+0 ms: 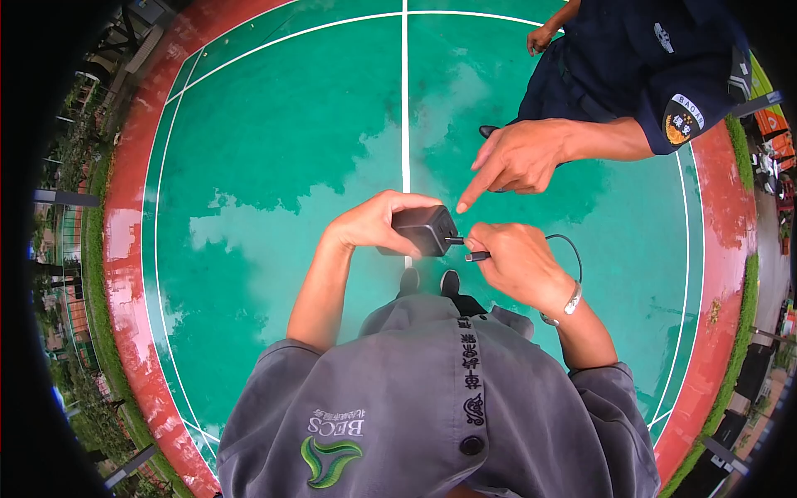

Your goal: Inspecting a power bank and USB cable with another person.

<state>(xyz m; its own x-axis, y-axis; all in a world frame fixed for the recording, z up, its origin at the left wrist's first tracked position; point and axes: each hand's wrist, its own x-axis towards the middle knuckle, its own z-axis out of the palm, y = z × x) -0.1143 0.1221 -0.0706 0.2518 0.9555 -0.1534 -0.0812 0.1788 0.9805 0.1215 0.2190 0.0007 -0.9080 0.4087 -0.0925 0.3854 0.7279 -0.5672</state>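
My left hand (380, 224) grips a black box-shaped device (423, 231), probably a power bank or charger, with ports on its right face. Between the thumb and fingers of my right hand (520, 261) are the ends of black cables. One plug (456, 240) is at a port on that face; whether it is fully seated I cannot tell. Below it, a second plug with a bare metal tip (477, 256), which looks like USB-C, points left, apart from the device. A thin black cable (576, 252) loops behind my right wrist, which wears a silver bracelet.
Another person in a dark uniform (622, 68) stands at the upper right. That person's hand (520, 159) points a finger down close to the device's upper right corner. Underfoot is a wet green sports court (280, 124) with white lines and a red border.
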